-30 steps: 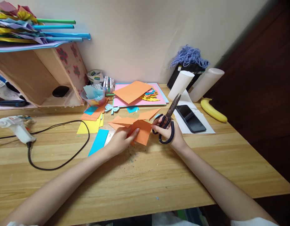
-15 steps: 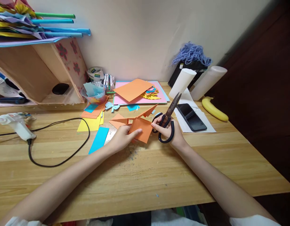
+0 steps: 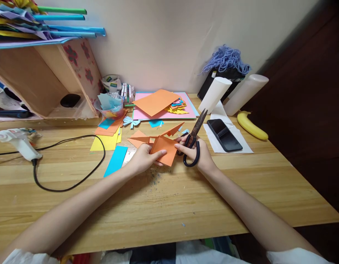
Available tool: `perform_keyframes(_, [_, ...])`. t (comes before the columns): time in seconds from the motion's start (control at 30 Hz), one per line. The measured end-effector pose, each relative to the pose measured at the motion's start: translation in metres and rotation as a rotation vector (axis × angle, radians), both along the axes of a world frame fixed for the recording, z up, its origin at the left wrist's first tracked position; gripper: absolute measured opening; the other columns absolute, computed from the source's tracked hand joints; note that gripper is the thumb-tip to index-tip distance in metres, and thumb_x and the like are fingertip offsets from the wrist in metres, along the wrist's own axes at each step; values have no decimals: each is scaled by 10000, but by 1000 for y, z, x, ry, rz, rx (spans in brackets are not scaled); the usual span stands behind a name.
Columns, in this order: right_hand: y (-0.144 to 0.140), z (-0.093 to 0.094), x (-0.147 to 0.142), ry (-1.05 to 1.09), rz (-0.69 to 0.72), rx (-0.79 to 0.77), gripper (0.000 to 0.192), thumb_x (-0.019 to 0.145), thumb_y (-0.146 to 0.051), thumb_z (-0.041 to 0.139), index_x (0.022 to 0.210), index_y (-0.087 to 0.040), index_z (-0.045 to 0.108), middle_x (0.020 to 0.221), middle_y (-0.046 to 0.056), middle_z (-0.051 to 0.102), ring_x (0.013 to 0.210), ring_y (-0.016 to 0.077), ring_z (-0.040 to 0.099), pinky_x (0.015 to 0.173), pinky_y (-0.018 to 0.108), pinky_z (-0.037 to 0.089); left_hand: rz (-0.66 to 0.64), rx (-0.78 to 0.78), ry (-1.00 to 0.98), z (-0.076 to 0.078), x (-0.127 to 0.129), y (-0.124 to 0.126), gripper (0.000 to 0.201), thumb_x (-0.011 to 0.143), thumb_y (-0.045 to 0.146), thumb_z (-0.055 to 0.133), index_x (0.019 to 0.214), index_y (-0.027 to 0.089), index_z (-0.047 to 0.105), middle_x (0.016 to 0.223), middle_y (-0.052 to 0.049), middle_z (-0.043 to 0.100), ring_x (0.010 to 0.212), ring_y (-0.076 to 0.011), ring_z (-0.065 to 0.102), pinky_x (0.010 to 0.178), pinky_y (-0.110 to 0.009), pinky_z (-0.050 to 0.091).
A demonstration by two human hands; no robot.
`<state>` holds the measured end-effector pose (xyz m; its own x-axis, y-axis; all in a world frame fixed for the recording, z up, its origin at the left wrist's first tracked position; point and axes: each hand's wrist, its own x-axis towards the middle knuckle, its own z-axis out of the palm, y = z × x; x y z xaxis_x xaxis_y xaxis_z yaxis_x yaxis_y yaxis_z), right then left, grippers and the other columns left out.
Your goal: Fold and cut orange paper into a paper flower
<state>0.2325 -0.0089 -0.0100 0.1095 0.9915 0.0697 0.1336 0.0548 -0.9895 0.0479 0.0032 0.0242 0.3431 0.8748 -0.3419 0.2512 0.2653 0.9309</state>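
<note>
- Our left hand (image 3: pixel 143 158) pinched the folded orange paper (image 3: pixel 164 148) by its near-left edge, fingers closed on it, holding it just above the bench (image 3: pixel 169 205).
- Our right hand (image 3: pixel 198 156) gripped the black-handled scissors (image 3: pixel 193 141), fingers through the loops; blades pointed up and away from the hand, looked shut. Its fingertips (image 3: pixel 178 147) also touched the right edge of the orange paper.
- The orange paper sat between the two hands, with pointed flaps sticking out beyond the left hand and toward the scissors.
- Just left of the left hand: a blue paper strip (image 3: pixel 116 160), flat on the bench; past it a yellow sheet (image 3: pixel 105 143) under more orange sheets.
- Well left of the left hand: a white glue gun (image 3: pixel 17 141) with its black cord (image 3: pixel 70 187) looping toward us.
- Beyond both hands, by the wall: a pink sheet (image 3: pixel 158 114) with a loose orange sheet (image 3: pixel 155 102) and small cut scraps on top; a clear cup (image 3: pixel 109 108) with pale blue paper beside it.
- Right of the right hand, beyond it: a black phone (image 3: pixel 224 135) on a white sheet, two white rolls (image 3: pixel 215 94) and a banana (image 3: pixel 252 126) further right.
- Paper dust speckled the bench near the left hand's wrist.
</note>
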Motion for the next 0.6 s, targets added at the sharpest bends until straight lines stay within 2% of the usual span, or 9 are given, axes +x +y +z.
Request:
perform_keyframes(0.13, [-1,3,0,-41,-11,-47,333,611,-399,744,717,-160,538,653,1,582,548,133,568,556,291,482,-20,-46,-37,-4,0,2,122,678,244,706,717,133,670,646,-42,700,556,-151,657,540,-223,546])
perform_keyframes(0.2, [-2,4,0,-43,-19,-43,356,593,-418,752,711,-166,531,655,-4,579,544,131,567,549,287,478,-54,-79,-65,-9,-1,3,192,638,237,738,785,129,676,738,-56,716,576,-141,657,565,-224,551])
perform_keyframes(0.3, [-2,5,0,-42,-17,-52,376,584,-450,747,704,-171,526,637,-7,577,530,131,563,542,289,482,-74,-90,-47,-15,-2,5,244,618,248,753,808,120,669,753,-62,713,582,-122,648,580,-204,544])
perform_keyframes(0.43, [-2,4,-1,-26,-13,-73,391,563,-459,752,708,-170,532,654,3,597,551,144,584,550,297,492,-38,-73,-20,-15,-2,3,250,640,260,735,835,121,663,776,-67,711,555,-113,634,560,-206,534])
perform_keyframes(0.6, [-7,4,-7,-88,69,-144,402,506,-413,787,675,-167,518,646,3,611,570,150,592,557,289,483,45,24,89,-9,-1,1,262,652,304,720,823,116,657,724,-62,707,572,-134,641,521,-199,512])
